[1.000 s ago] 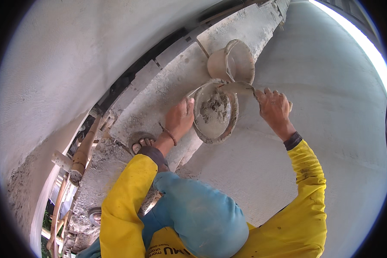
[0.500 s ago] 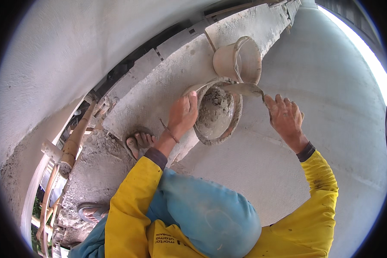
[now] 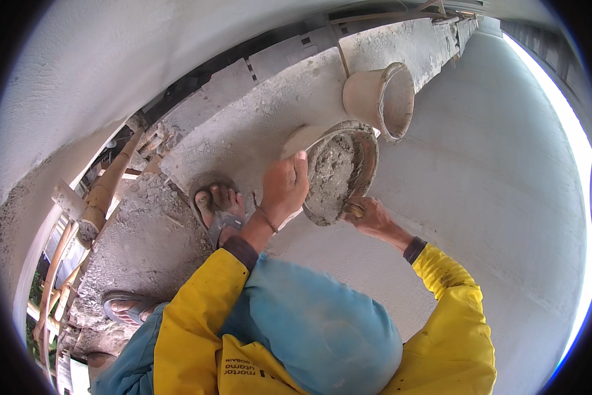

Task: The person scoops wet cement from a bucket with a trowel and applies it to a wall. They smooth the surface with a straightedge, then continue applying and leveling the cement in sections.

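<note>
Brought bare right hand (image 3: 373, 217) in to near right rim of round, dirty-white bucket (image 3: 369, 161), fingers wrapped around tan wooden handle (image 3: 354, 209). Gripped bucket's left side with bare left hand (image 3: 286, 187).

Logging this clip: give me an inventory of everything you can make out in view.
Filled bucket: 1, grey, centre, tilted
Wet mortar: 1 mass, grey, inside it
Second bucket: 1, pale beige, just beyond
Tool handle: 1, tan, in right hand; rest hidden
Ledge: 1, grey, underfoot
Curved-looking walls: 2, pale grey, left and right
Bamboo poles: several, tan, left
Sandals: 2, grey, on the feet
Bracelet: 1, brown, left wrist
Trousers: 1, blue, bottom
Long-sleeved top: 1, yellow, bottom
Feet: 2, bare skin, left of centre
Left hand: 1, bare, at filled bucket's rim
Right hand: 1, bare, near side of bucket
</note>
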`<state>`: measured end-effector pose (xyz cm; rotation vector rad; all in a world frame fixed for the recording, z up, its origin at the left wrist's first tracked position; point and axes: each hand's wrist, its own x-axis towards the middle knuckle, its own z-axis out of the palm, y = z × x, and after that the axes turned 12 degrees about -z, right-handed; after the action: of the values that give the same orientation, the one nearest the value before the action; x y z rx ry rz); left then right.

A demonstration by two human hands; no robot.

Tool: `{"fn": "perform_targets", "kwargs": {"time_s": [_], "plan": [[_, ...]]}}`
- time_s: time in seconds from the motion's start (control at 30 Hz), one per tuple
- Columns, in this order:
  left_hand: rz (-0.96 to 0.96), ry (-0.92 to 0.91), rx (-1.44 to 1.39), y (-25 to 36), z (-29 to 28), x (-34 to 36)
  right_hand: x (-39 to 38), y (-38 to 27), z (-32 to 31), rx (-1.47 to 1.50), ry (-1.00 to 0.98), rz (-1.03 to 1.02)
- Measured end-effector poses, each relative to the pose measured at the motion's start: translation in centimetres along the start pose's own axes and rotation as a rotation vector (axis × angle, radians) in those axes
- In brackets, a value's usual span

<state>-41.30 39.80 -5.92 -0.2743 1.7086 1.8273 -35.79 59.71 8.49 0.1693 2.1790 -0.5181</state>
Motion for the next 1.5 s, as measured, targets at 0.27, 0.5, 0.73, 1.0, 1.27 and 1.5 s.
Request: {"fn": "perform_targets", "kwargs": {"time_s": [0.27, 0.5, 0.73, 1.0, 1.27, 1.5], "plan": [[-0.017, -0.053, 0.053, 1.3, -0.2, 0.2, -3.6, 0.0, -2.5, 1.021, -0.055, 0.383], [-0.003, -0.054, 0.103, 1.2, -0.1, 0.6, -6.8, -1.5, -10.1, -0.623, 0.211, 0.016], [0.022, -0.056, 0.091, 1.5, -0.4, 0.7, 2.3, -0.7, -1.7, -1.293, 0.183, -0.023], [0.068, -0.058, 0.128, 0.8, -0.5, 1.4, 1.5, 2.8, -10.2, -0.210, 0.289, 0.012], [0.123, -0.062, 0.218, 0.5, -0.9, 1.6, 9.0, 12.1, -15.9, 0.320, 0.656, 0.165], [0.119, -0.046, 0.211, 0.6, -0.8, 1.4, 21.0, 18.0, -17.2, 0.907, 0.610, 0.111]]}}
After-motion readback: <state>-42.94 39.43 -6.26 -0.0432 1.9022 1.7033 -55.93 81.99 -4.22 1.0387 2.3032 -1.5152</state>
